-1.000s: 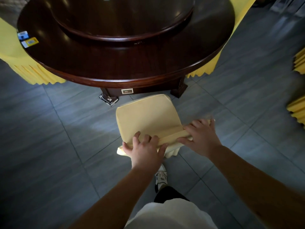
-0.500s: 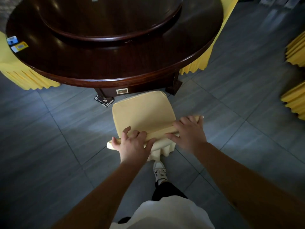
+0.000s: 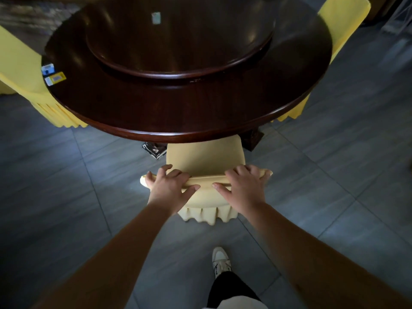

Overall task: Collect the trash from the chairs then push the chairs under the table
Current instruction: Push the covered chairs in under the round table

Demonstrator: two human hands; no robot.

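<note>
A chair in a pale yellow cover (image 3: pixel 204 156) stands in front of me, its seat partly under the rim of the round dark wooden table (image 3: pixel 178 117). My left hand (image 3: pixel 170 186) grips the left end of the chair's top rail, fingers over the front, thumb behind. Over the right end of the rail curls my right hand (image 3: pixel 243 186) in the same way. The seat that shows is bare. Two small packets (image 3: pixel 53 74) lie on the table's left edge.
A raised turntable (image 3: pixel 178 41) fills the table's middle, with a small pale card (image 3: pixel 156 18) on it. Other yellow-covered chairs stand at the left (image 3: pixel 24 70) and far right (image 3: pixel 341 25). The table's base foot (image 3: pixel 155 150) shows beside the seat. Grey floor tiles lie all around.
Both hands have pushed the chair forward, so its seat front is now under the table's rim. I have stepped closer and the view has tilted up over the table.
</note>
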